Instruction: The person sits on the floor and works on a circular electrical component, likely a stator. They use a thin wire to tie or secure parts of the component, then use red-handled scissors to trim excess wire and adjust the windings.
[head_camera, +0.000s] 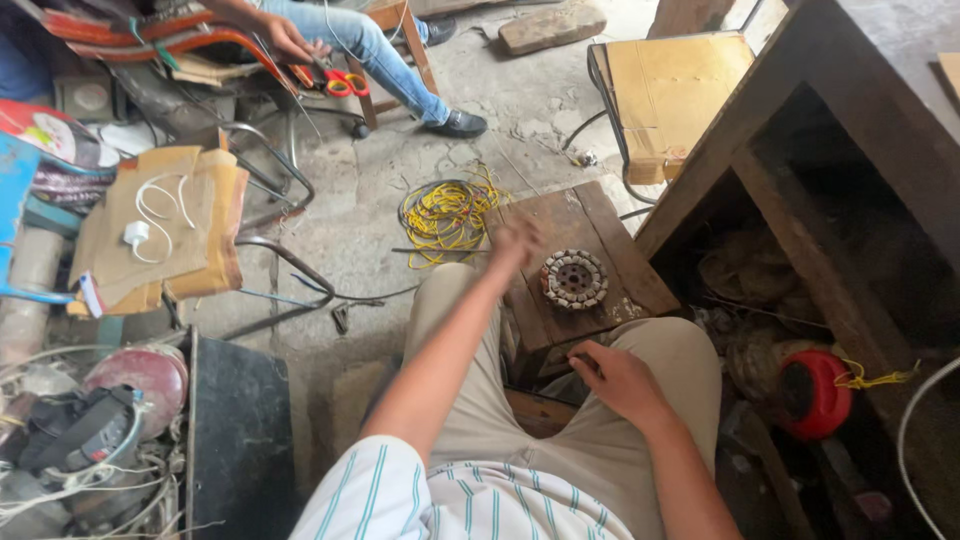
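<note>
Currently reaching | left hand (515, 243) blurred above stool (610, 290) far-left edge, fingers' state unclear, holding nothing visible | right hand (620, 380) loosely curled, empty, on thigh | stator (574, 279) untouched; next: likely grasp it squarely.

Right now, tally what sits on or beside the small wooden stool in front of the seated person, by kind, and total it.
Round wound motor stator on the wooden stool: 1
Yellow wire bundle on the floor left of the stool: 1
Person's hands near the stool: 2, left hand blurred above its near corner, right hand on the thigh
Total: 4
</note>
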